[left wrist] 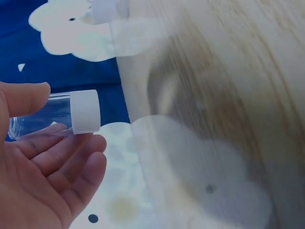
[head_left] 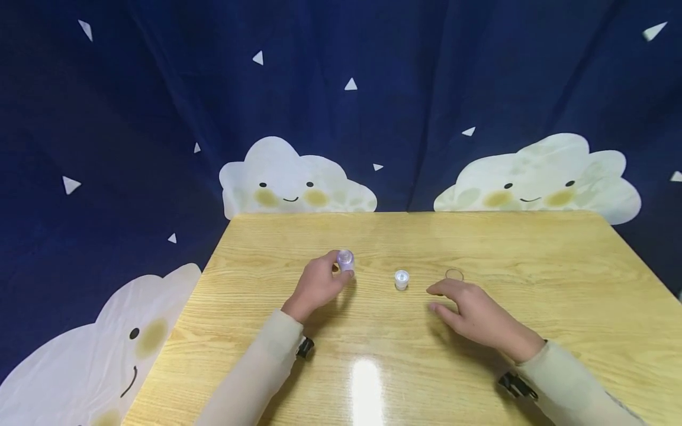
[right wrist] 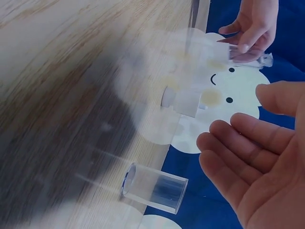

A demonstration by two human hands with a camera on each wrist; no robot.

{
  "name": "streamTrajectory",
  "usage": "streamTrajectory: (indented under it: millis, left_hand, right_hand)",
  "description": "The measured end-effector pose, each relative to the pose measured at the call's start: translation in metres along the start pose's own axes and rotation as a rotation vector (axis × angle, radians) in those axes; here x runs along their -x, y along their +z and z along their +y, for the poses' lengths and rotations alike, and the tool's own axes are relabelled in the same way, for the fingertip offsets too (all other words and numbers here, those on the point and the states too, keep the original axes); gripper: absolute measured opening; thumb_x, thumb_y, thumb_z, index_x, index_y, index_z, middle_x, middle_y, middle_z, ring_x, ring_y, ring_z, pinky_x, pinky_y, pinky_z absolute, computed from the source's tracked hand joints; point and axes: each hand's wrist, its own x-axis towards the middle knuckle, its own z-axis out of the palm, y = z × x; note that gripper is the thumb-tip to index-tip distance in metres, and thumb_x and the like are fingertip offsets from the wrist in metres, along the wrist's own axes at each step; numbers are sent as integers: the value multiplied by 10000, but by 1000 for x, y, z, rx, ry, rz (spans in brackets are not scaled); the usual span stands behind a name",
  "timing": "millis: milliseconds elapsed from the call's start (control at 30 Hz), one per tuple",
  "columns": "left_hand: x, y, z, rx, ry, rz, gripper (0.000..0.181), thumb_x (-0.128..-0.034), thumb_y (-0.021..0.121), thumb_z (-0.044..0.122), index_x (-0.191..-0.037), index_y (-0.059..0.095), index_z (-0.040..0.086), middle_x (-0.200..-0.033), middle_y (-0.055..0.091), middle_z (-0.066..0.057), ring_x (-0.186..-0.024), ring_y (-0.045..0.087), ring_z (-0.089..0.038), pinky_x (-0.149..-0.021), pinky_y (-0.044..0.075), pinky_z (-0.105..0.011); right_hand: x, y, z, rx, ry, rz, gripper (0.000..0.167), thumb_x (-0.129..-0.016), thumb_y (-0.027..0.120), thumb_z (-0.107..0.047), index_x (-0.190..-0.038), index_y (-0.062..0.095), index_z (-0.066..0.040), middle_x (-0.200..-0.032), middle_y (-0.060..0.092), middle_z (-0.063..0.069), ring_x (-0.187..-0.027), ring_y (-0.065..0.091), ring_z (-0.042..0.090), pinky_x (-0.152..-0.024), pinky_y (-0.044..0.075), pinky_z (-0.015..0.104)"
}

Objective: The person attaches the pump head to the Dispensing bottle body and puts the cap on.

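Note:
My left hand (head_left: 322, 278) holds a small clear bottle (head_left: 345, 259) between thumb and fingers. In the left wrist view the clear bottle (left wrist: 57, 114) has a white lower end facing the table, apparently just above it. To its right a small white piece (head_left: 402, 280) stands on the table; in the right wrist view this white piece (right wrist: 183, 101) shows a wider base and a small nub on top. My right hand (head_left: 471, 310) hovers with loosely bent fingers, holding nothing. Beside it stands a clear open-topped cylinder (right wrist: 155, 188), of which the head view shows little beyond a thin rim (head_left: 454, 270).
The wooden table (head_left: 479, 236) has a glare spot (head_left: 366, 390) near its front. A dark blue curtain (head_left: 405, 89) with white clouds hangs behind the table and along its left side. Dark straps with clips sit at both wrists.

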Motion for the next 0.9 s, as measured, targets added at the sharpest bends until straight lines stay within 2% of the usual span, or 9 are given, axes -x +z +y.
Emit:
streamTrajectory:
  millis: [100,267,567,733,900]
  left_hand:
    - [4,-6,-1,19,16,34,442,-919,653,296,-1313,610,100,-1173,710,-75,-1026,662,-273,-836,542,-382]
    - [12,-11,-5,38,24,52,433,-918,673,302,-1303,618,113,-1156,685,-36,-979,644,-232,-792,529,-336]
    - [19,-17,-4,42,35,78,415,-925,662,299,-1277,619,84,-1109,681,-67,-1034,641,-290,-808,533,-380]
    - [21,-18,-4,37,42,77,342,-928,668,319,-1199,650,112,-977,668,-14,-897,613,-201,-714,492,-310]
    - [23,-18,-6,11,67,117,365,-911,696,328,-1194,667,98,-939,644,-61,-783,524,-160,-670,435,-282]
  right_hand:
    - [-2,-1,0,1,-4,1,214,-878,733,-128,-1074,721,-42,-1051,744,65,-988,712,234,-855,577,428]
    - [-3,-2,-2,11,-3,-1,208,-876,734,-129,-1066,724,-44,-1044,745,59,-983,711,228,-855,575,424]
    - [-3,0,-2,40,-27,5,203,-875,732,-129,-1058,723,-41,-1025,745,64,-962,708,216,-851,576,411]
    - [-3,1,-3,42,-19,-4,203,-881,726,-128,-1064,721,-41,-1031,743,67,-969,707,223,-856,574,416]
    - [-4,1,-5,43,-13,-21,204,-889,719,-135,-1073,719,-47,-1043,741,69,-979,705,225,-866,574,418]
